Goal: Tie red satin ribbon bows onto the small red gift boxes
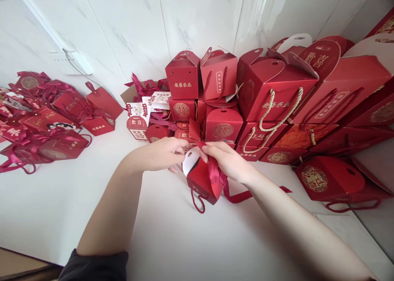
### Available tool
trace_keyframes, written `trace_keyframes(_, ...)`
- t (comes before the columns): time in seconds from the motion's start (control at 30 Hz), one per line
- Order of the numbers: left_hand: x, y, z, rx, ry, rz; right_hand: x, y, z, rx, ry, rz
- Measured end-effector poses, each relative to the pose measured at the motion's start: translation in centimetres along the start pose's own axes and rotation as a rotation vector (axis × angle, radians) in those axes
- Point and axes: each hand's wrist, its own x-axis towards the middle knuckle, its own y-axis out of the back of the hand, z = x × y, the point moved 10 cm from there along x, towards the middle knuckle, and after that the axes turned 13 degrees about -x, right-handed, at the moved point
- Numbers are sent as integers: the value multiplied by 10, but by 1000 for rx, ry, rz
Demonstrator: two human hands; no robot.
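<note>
- Fingers (180, 151) of the left hand (163, 154) pinched narrow on the white-lined top flap of a small red box (201, 180); fingers (212, 151) of the right hand (229, 162) closed on a dark red ribbon (214, 172) at the same flap.
- Box held between both hands just above the white tabletop (172, 231), near its middle, cord handle (197, 201) dangling below, ribbon tail trailing off to the right across the surface.
- Stacked red boxes (264, 92) with rope handles along the far edge against the tiled wall (138, 22); ribboned boxes (46, 121) heaped at the left edge.
- Step in hand, by the look of it: fastening the ribbon at the box top. Next move likely calls for a steady flap and a snug, even pull on the ribbon.
</note>
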Motion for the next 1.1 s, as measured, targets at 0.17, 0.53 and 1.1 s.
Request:
trace_keyframes(0.17,0,-1,0,34,-6,11,-1,-25,7,90,-63,-226)
trace_keyframes(0.53,-1,-3,7,190,-65,-6,-1,-21,0,-158,68,-257)
trace_keyframes(1.1,-1,1,14,332,-134,72,-1,-25,-2,-359,111,-244)
